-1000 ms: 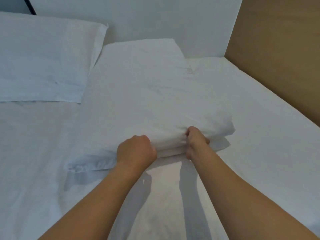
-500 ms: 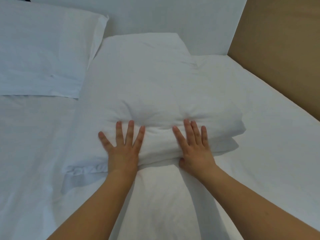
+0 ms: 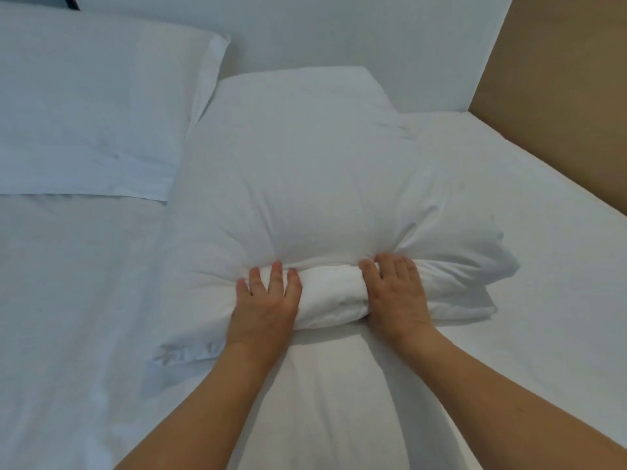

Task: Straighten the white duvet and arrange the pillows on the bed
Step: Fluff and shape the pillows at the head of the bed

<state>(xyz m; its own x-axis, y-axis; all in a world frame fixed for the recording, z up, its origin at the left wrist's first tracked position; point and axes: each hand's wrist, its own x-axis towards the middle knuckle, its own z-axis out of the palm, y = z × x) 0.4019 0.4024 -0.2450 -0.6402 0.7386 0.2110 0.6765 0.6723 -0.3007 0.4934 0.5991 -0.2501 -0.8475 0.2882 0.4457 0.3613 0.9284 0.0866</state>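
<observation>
Press evenly with left hand [image 3: 263, 308] and right hand [image 3: 397, 295], fingers straight and slightly spread, flat on near edge of right-side pillow [image 3: 305, 171] beside headboard, plumping filling toward corners.

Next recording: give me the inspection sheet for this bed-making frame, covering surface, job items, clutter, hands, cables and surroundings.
Surface: bed under a white sheet, lightly creased.
Job's things: near pillow, puffed, its front edge squeezed into a roll; second pillow lying flat at upper left. Duvet cannot be told apart from the sheet.
Clutter: nothing seen.
Hands: left hand and right hand both press on the near pillow's front edge, fingers fairly straight.
Cables: nothing seen.
Surroundings: white headboard behind the pillows; brown wall panel on the right; a dark strip at top left, unidentifiable.
</observation>
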